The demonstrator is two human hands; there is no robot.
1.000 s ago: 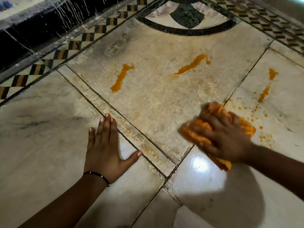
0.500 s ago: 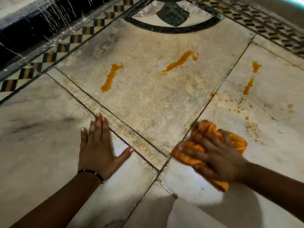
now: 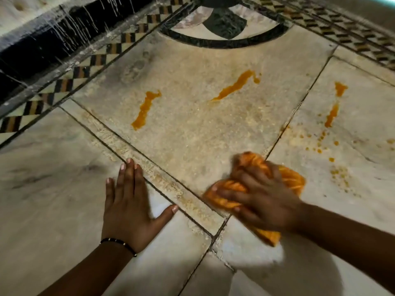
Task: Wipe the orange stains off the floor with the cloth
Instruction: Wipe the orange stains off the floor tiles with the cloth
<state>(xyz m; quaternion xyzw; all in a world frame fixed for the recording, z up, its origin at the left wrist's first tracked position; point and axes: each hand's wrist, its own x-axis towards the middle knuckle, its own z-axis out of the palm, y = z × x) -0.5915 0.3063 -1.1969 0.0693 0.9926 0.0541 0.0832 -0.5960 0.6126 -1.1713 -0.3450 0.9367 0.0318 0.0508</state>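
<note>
**Anu:** Cloth is the thing to watch, orange and bunched up, pinned to the pale stone floor right over the crossing of the tile joints.

**Ben:** And the right hand sits on top of it, fingers spread and curled down into the folds, gripping and pressing. It's blurred, so I can't make out every finger.

**Anu:** Look to the left of the cloth: the left hand lies flat on the marble, palm down, fingers together, thumb out towards the cloth. It grips nothing. A thin dark bracelet circles that wrist.

**Ben:** Stains now. Beyond the cloth, on the big worn slab, one long orange streak up to the left, a second slanted streak further back.

**Anu:** And to the right of the cloth, across the joint, a broken streak with a scatter of small orange drops between it and the cloth. None of them touches the cloth.

**Ben:** Far beyond it all, a checkered border and a dark inlaid ring.
</note>
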